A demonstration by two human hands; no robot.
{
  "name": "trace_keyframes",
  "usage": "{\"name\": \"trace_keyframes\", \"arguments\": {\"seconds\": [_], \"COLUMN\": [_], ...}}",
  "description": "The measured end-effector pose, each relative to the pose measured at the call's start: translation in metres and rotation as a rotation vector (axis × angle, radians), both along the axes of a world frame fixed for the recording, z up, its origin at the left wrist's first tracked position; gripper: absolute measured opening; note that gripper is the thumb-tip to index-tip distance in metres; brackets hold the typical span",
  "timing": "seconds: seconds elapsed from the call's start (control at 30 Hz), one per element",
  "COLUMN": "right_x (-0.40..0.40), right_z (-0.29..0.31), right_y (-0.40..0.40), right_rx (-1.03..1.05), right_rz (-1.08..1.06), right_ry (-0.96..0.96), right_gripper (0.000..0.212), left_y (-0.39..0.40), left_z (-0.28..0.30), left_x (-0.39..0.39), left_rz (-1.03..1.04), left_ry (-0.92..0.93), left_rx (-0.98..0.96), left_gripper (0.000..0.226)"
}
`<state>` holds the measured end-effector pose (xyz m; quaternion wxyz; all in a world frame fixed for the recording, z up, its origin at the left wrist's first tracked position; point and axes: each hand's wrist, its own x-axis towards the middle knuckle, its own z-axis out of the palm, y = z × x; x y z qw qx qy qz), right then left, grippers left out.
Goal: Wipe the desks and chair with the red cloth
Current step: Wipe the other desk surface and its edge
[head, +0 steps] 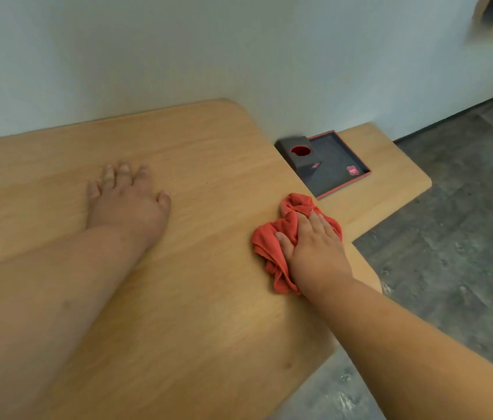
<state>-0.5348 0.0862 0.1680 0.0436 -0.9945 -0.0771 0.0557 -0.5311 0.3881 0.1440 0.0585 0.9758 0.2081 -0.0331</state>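
Here, right hand [315, 250] pressing flat on bunched red cloth [272, 253] near desk [203, 165] edge, left hand [127, 201] resting open, empty, palm down.

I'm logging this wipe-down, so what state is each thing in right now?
red cloth: bunched up, lying on the near desk by its right edge
right hand: pressing the cloth down
left hand: flat on the near desk, holding nothing
near desk: bare wood
tray: on the lower desk, holding a dark block
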Motion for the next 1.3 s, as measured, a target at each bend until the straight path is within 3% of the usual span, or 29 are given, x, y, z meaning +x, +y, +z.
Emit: {"name": "trace_keyframes", "arguments": {"seconds": [0.33, 0.63, 0.97, 1.1, 1.23, 1.3], "right_x": [-0.067, -0.069, 0.040, 0.085, 0.127, 0.132], "right_z": [-0.003, -0.006, -0.001, 0.021, 0.047, 0.042], "right_y": [-0.031, -0.018, 0.091, 0.134, 0.174, 0.193], "right_rx": [0.055, 0.072, 0.154, 0.135, 0.330, 0.296], "right_rz": [-0.006, -0.152, 0.007, 0.112, 0.086, 0.090], "right_ry": [-0.060, 0.004, -0.027, 0.007, -0.061, -0.040], "right_gripper": [0.055, 0.056, 0.049, 0.032, 0.038, 0.036], "left_y": [-0.006, -0.008, -0.003, 0.000, 0.000, -0.001], "left_z": [0.003, 0.005, -0.001, -0.006, -0.009, -0.010], "left_x": [-0.004, -0.005, -0.003, -0.002, -0.002, -0.001], "left_rz": [-0.073, -0.090, -0.085, -0.076, -0.074, -0.071], "left_ry": [0.009, -0.006, -0.044, -0.075, -0.096, -0.095], "left_rx": [0.033, 0.031, -0.006, -0.031, -0.049, -0.059], "left_gripper": [0.078, 0.075, 0.076, 0.077, 0.079, 0.078]}}
